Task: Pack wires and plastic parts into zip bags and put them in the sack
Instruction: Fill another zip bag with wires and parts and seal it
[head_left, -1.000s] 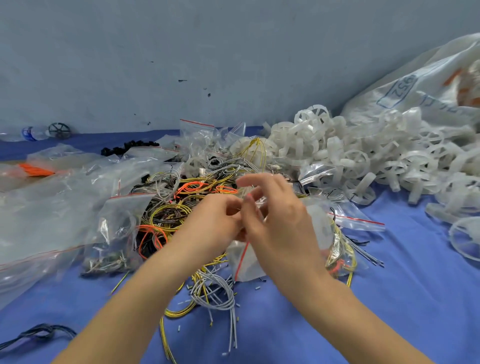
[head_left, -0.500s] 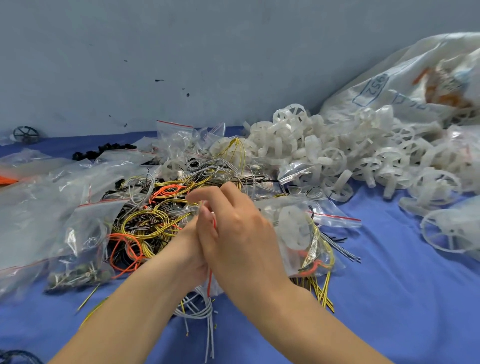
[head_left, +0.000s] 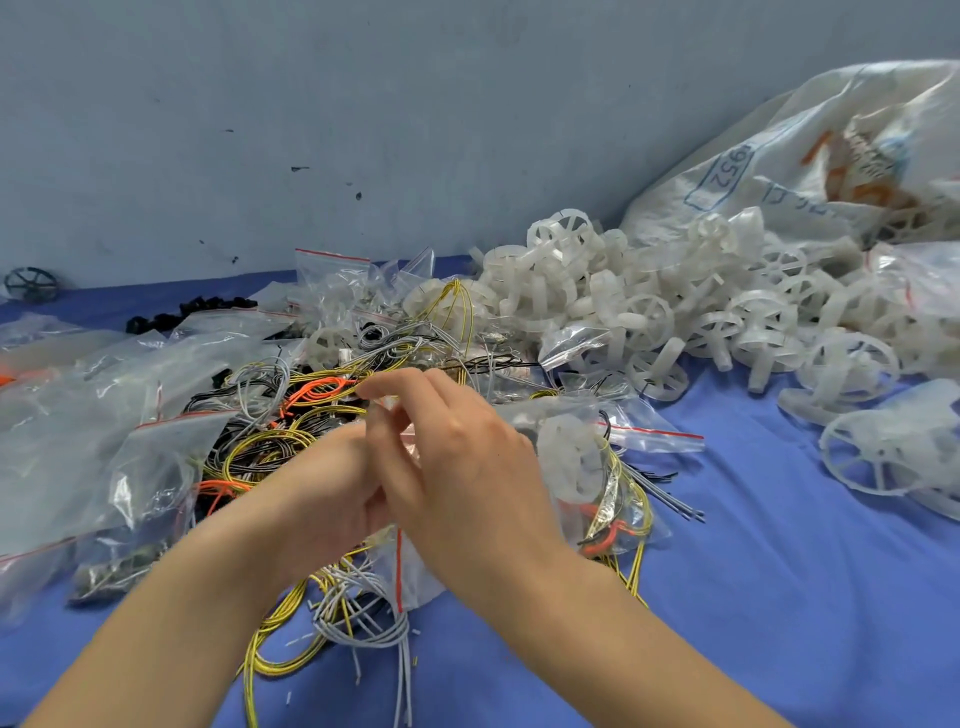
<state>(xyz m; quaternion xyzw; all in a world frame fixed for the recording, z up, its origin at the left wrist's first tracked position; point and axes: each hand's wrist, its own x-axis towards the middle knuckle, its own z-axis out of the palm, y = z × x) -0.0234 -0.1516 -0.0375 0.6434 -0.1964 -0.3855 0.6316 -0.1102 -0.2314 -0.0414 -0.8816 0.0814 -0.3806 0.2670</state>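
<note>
My left hand (head_left: 317, 499) and my right hand (head_left: 462, 467) meet at the middle of the view, both pinching the edge of a clear zip bag (head_left: 582, 499). The bag's red seal strip (head_left: 399, 566) hangs below my palms. Inside it lie a white wheel-shaped plastic part (head_left: 566, 457) and yellow and orange wires. My right hand's fingers rise above the left and hide the bag's mouth. Under the hands spreads a tangle of loose wires (head_left: 280, 426) in yellow, grey, orange and black. The white woven sack (head_left: 789, 156) lies at the upper right.
A heap of white plastic wheels (head_left: 649, 312) fills the back right on the blue cloth (head_left: 779, 597). Clear zip bags (head_left: 78, 415) lie at the left, one holding small dark parts. Black parts (head_left: 192, 312) and a dark wheel (head_left: 31, 283) sit near the grey wall.
My right hand slid over the left along the bag's edge, then lifted its fingers. The bag's filled end swung out to the right. The view turned slightly right.
</note>
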